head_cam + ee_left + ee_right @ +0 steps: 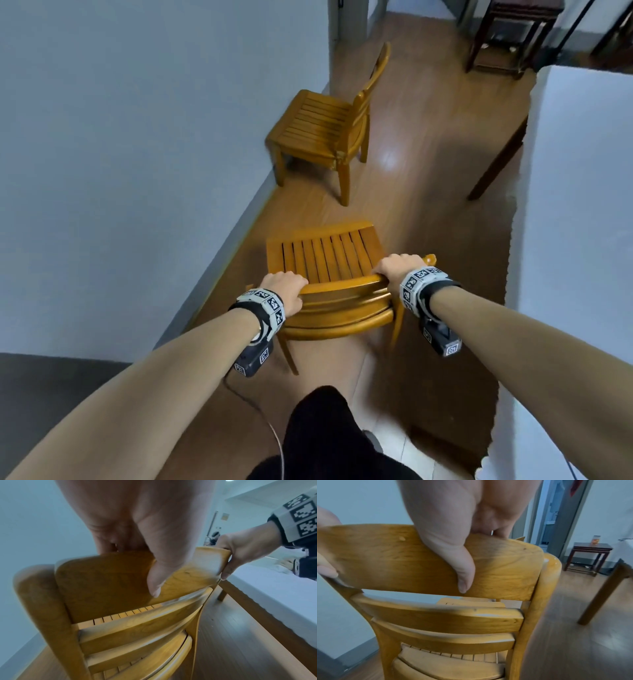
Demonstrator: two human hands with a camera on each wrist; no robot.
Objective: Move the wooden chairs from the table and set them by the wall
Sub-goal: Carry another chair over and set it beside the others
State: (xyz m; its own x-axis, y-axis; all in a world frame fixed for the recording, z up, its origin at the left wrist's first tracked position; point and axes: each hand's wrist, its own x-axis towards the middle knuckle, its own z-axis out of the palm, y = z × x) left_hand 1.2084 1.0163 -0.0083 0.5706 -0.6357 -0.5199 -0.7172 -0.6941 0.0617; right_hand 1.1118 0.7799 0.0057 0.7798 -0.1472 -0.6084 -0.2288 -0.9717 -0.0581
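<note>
A yellow wooden chair [329, 263] with a slatted seat stands in front of me, its back toward me. My left hand [284, 291] grips the left end of its top back rail [120, 574], thumb on the near face. My right hand [397, 270] grips the right end of that rail [496, 566], fingers curled over the top. The right hand [247, 553] also shows in the left wrist view. A second wooden chair [325, 126] stands farther ahead beside the pale wall [137, 137], seat toward the wall.
A table with a white cloth [582, 240] and dark wooden legs [496, 161] runs along my right. A dark side table [590, 555] stands at the far end by a doorway. Wooden floor [428, 205] lies open between wall and table.
</note>
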